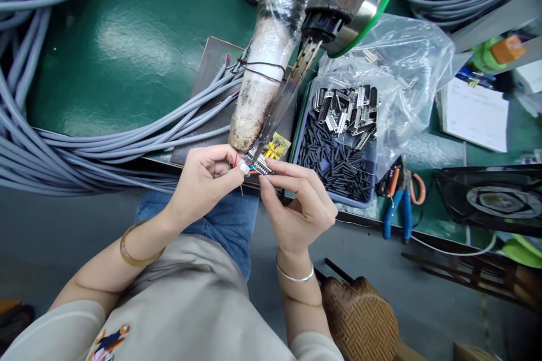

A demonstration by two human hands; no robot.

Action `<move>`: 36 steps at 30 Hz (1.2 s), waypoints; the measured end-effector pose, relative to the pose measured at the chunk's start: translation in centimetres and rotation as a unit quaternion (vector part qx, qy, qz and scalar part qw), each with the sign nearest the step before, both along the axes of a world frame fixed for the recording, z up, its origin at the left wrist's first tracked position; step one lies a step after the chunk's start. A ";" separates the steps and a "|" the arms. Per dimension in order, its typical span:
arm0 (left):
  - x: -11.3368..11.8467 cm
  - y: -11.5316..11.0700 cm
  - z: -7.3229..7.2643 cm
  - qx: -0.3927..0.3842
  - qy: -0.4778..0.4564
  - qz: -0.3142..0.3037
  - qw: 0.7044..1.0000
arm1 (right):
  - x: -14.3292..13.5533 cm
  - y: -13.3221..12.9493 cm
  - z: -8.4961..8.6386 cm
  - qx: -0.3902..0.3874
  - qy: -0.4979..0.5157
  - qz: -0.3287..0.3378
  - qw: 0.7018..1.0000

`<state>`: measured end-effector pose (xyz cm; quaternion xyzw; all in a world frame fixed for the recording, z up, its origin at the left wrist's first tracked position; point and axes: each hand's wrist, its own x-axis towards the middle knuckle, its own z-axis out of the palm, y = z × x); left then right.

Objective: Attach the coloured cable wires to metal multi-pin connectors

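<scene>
The blue tray [351, 202] on the bench serves as the reference for all positions. The left hand [203, 177], well to the left of the tray, has its thumb and forefinger closed on a small white piece [244, 167] with thin wires. The right hand [301, 200], just beside the tray's near left corner, pinches a metal plug [262, 166] between thumb and fingertips. The plug is left of the tray, next to the white piece; coloured wires show between the hands. The soldering iron [308, 56], also left of the tray, points down at the plug; contact at its tip cannot be determined. A wrapped tube [273, 39] stands beside the iron, on the side away from the tray. Grey cables [139, 144] extend farther left. The tray contains short black sleeves [330, 166] and, toward its far side, loose plugs [349, 113], with a clear bag [412, 62] partly over them. Pliers [405, 197] lie just right of the tray.
</scene>
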<state>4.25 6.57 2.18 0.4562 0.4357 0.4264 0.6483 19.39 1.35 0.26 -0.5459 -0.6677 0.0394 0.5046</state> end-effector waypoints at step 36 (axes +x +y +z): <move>-0.2 -0.8 -1.1 -0.017 -0.040 0.032 0.999 | -0.4 -0.3 -1.2 0.011 0.031 0.008 0.999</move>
